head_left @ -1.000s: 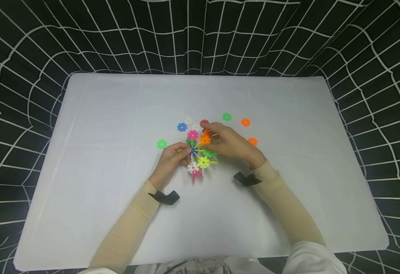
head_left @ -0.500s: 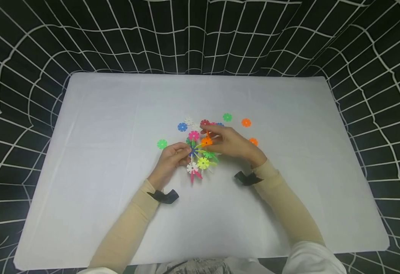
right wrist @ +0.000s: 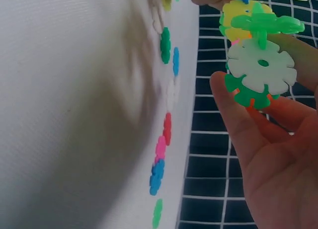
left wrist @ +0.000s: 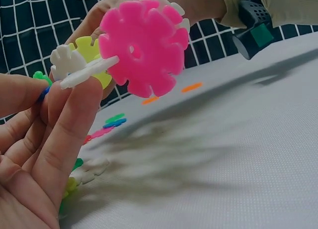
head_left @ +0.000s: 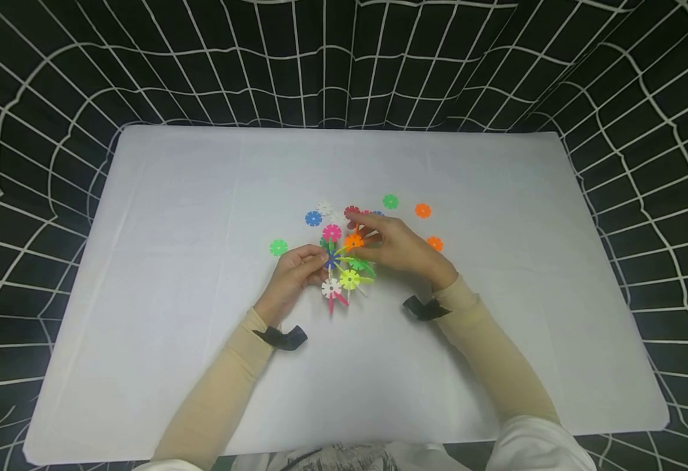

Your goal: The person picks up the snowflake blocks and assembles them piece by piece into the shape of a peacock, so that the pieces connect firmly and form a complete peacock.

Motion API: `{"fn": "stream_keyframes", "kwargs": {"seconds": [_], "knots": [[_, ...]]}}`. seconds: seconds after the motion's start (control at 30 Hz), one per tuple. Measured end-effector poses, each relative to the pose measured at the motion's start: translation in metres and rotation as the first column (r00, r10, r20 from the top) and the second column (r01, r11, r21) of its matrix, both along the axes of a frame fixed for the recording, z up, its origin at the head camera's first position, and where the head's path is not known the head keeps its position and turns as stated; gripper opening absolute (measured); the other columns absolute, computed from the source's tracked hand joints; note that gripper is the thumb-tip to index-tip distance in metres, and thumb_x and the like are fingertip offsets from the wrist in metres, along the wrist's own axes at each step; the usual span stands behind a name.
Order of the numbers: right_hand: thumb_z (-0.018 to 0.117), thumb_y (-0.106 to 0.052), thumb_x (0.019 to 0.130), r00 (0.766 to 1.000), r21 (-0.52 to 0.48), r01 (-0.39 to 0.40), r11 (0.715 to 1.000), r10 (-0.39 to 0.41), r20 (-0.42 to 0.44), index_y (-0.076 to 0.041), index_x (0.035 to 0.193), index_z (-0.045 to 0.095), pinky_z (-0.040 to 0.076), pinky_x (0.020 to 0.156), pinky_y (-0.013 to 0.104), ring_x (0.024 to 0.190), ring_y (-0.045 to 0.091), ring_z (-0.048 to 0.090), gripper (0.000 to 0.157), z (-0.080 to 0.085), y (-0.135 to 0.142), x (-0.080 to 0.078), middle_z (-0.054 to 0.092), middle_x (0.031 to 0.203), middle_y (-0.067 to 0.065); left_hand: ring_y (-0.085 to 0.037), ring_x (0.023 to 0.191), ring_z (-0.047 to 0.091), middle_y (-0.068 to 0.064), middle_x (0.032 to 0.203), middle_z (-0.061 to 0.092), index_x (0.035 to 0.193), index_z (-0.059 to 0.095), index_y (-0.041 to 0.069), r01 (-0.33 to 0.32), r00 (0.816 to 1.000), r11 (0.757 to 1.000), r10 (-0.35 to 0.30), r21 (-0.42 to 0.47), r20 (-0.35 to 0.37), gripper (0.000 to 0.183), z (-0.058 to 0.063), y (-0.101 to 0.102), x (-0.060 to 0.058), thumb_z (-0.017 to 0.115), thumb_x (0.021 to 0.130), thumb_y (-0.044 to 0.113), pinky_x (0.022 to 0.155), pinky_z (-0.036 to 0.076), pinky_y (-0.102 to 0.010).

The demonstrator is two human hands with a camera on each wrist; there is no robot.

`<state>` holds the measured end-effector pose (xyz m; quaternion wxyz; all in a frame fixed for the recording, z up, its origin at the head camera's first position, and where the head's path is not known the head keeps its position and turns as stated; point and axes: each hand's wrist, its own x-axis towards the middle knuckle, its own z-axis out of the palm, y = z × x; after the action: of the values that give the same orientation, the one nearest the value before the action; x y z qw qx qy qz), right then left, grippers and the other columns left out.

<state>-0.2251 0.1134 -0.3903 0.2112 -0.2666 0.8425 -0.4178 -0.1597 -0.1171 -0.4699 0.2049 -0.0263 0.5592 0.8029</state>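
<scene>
A cluster of plastic snowflake discs, slotted into one another, is held up between both hands. My left hand (head_left: pixel 297 265) pinches its blue disc (head_left: pixel 332 259) between thumb and fingers. At the cluster's upper right, my right hand (head_left: pixel 399 245) has thumb and fingers around an orange disc (head_left: pixel 354 242). A yellow disc (head_left: pixel 350 280) and a white disc (head_left: pixel 327 288) with pink ones under it form the near side. Large in the left wrist view is a pink disc (left wrist: pixel 149 70). The right wrist view has a white disc (right wrist: pixel 276 72) in front of the right fingers, partly hiding them.
Loose discs lie on the white table (head_left: pixel 173 294) around the cluster: green (head_left: pixel 278 247) at left, blue (head_left: pixel 313 218) and red (head_left: pixel 352 210) behind, another green disc (head_left: pixel 390 201) and two orange discs (head_left: pixel 423 210) at right. Black netted curtain (head_left: pixel 332 65) surrounds the table.
My right hand has shifted slightly toward me, and a loose blue disc behind its fingers has come into view. The left hand keeps its pinch on the cluster, almost still.
</scene>
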Motion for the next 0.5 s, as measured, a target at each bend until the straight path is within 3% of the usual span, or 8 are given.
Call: {"fn": "stream_keyframes", "kwargs": {"seconds": [0.5], "knots": [[0.08, -0.009, 0.086, 0.998, -0.05, 0.038, 0.998, -0.04, -0.051, -0.005, 0.151, 0.045, 0.059, 0.098, 0.041, 0.108, 0.025, 0.066, 0.073, -0.011, 0.0, 0.011, 0.061, 0.125, 0.012, -0.009, 0.076, 0.065, 0.003, 0.085, 0.071, 0.107, 0.064, 0.005, -0.008, 1.0, 1.0, 0.007, -0.017, -0.01, 0.011, -0.001, 0.002, 0.002, 0.06, 0.1, 0.012, 0.07, 0.059, -0.02]]}}
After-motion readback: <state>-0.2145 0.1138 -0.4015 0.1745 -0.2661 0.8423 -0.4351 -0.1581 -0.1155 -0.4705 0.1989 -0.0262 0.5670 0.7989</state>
